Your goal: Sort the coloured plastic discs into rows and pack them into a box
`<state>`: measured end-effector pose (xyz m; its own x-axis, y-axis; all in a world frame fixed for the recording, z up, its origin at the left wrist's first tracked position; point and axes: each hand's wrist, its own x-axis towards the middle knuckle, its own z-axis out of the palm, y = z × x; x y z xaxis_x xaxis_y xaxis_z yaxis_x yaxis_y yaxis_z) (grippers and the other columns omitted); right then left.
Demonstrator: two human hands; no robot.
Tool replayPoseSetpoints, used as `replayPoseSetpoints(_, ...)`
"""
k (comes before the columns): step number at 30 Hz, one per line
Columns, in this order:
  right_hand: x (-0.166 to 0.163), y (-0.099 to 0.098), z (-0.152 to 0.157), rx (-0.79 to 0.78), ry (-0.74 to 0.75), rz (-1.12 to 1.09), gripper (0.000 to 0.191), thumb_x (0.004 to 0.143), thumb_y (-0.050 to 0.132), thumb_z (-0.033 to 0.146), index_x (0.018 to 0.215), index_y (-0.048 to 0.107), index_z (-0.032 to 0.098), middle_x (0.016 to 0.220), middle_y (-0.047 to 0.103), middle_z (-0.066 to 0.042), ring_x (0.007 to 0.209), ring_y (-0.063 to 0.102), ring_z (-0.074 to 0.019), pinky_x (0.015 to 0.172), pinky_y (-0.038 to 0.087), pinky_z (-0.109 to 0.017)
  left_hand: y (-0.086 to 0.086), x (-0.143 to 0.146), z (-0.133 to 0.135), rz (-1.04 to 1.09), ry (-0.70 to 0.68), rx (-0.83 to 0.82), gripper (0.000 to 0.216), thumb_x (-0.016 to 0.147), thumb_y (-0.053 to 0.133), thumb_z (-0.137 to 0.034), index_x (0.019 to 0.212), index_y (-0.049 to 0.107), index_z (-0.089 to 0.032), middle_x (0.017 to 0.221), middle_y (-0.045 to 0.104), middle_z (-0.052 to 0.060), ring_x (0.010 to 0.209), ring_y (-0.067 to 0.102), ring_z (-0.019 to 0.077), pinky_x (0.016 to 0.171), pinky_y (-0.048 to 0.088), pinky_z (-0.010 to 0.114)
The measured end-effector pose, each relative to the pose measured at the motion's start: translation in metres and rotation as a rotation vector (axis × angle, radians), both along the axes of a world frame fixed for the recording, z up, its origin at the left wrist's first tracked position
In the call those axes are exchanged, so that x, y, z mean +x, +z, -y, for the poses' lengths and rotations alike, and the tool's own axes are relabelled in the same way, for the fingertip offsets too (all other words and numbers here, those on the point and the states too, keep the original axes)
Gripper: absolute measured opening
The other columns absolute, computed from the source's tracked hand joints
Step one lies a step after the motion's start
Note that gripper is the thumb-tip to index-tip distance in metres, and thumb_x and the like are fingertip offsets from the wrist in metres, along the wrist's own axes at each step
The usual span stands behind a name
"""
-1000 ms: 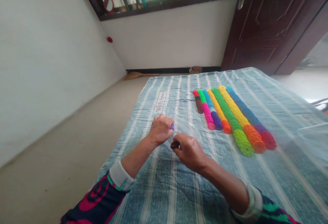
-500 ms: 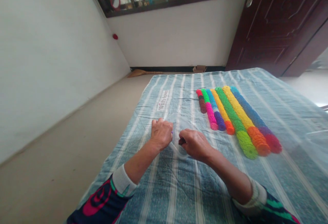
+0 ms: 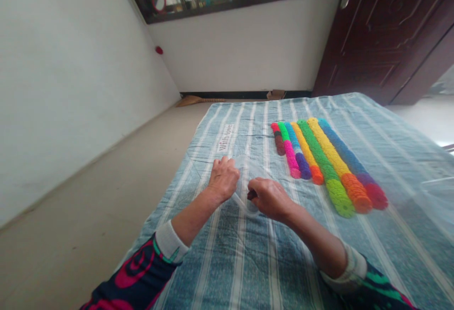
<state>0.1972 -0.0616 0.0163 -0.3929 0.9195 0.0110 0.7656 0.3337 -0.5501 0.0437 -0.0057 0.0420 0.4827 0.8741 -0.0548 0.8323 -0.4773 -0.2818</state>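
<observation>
My left hand (image 3: 223,180) is closed in a loose fist on the edge of a clear plastic bag (image 3: 247,208) that lies on the striped blue cloth (image 3: 248,262). Just to its right, almost touching it, my right hand (image 3: 271,199) pinches a small dark red disc (image 3: 251,195) at the bag's mouth. To the right of both hands, several rows of coloured discs (image 3: 326,163) lie side by side on the cloth, in red, pink, purple, orange, green, yellow and blue.
The cloth covers a raised surface whose left edge drops to a beige floor (image 3: 88,215). A broom (image 3: 198,100) and a piece of cardboard (image 3: 276,94) lie by the far wall. A dark wooden door (image 3: 390,31) stands at the back right.
My two hands have drawn closer together over the bag. The purple piece seen at my left fingers a second ago no longer shows. The view has shifted slightly.
</observation>
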Motion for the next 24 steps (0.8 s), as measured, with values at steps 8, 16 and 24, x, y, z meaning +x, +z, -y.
replayPoseSetpoints(8, 0.000, 0.002, -0.001, -0.007, 0.002, 0.033, 0.010, 0.080, 0.055, 0.010, 0.079, 0.061, 0.018, 0.088, 0.070, -0.003, 0.082, 0.063, -0.0156, 0.064, 0.037, -0.023, -0.002, -0.002, -0.001, 0.076, 0.062, 0.091, 0.016, 0.078, 0.054, -0.017, 0.090, 0.064, -0.019, 0.100, 0.058, 0.011, 0.103, 0.046, 0.0280, 0.087, 0.037, 0.042)
replayPoseSetpoints(16, -0.001, 0.005, -0.007, -0.012, 0.035, 0.048, 0.011, 0.078, 0.057, 0.007, 0.079, 0.062, 0.018, 0.088, 0.071, -0.004, 0.083, 0.063, -0.0161, 0.064, 0.037, -0.023, -0.003, -0.008, -0.005, 0.212, 0.169, 0.008, 0.051, 0.074, 0.060, -0.019, 0.124, 0.051, -0.022, 0.126, 0.050, 0.010, 0.115, 0.046, 0.0276, 0.092, 0.042, 0.037)
replayPoseSetpoints(24, -0.008, 0.009, -0.015, 0.004, 0.066, 0.112, 0.009, 0.082, 0.057, 0.013, 0.082, 0.065, 0.017, 0.089, 0.071, -0.006, 0.084, 0.064, -0.0181, 0.066, 0.039, -0.024, -0.010, -0.018, -0.010, 0.275, 0.158, -0.138, 0.050, 0.075, 0.059, -0.015, 0.123, 0.053, -0.028, 0.138, 0.042, 0.006, 0.112, 0.056, 0.0201, 0.091, 0.048, 0.031)
